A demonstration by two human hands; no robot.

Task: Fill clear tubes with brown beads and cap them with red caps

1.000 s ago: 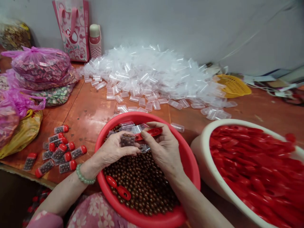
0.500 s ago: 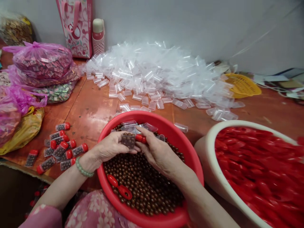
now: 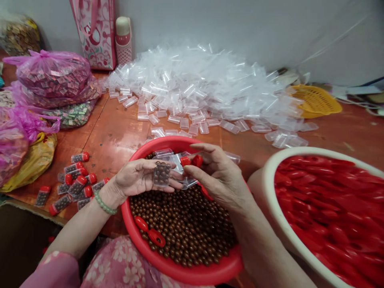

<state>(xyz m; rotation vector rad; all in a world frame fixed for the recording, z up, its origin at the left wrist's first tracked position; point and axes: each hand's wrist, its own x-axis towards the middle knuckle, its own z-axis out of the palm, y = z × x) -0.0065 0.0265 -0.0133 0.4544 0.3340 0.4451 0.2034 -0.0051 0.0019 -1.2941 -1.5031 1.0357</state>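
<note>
My left hand (image 3: pixel 132 178), palm up, holds a small clear plastic container (image 3: pixel 162 175) filled with brown balls on its fingers. Close to its right, my right hand (image 3: pixel 222 176) pinches a red cap (image 3: pixel 191 161) between thumb and fingers, apart from the container. Both hands are above a red basin (image 3: pixel 127 220) of shiny brown balls (image 3: pixel 186 228). Clear containers (image 3: pixel 164 153) lie at the basin's far side, partly hidden by my hands. Another red cap piece (image 3: pixel 157 237) rests on the balls at the near left.
Several filled, red-capped containers (image 3: pixel 77 185) lie left of the basin. Behind it spreads a heap of clear containers (image 3: pixel 192 92). A white tub (image 3: pixel 270 188) full of red caps (image 3: pixel 327 212) stands right, near a yellow basket (image 3: pixel 318 100). Pink bags (image 3: pixel 54 76) and a flask (image 3: pixel 123 40) are at left.
My right hand has drawn up and right, away from the container, with the red cap in its fingers. My left hand's fingers have spread under the container.
</note>
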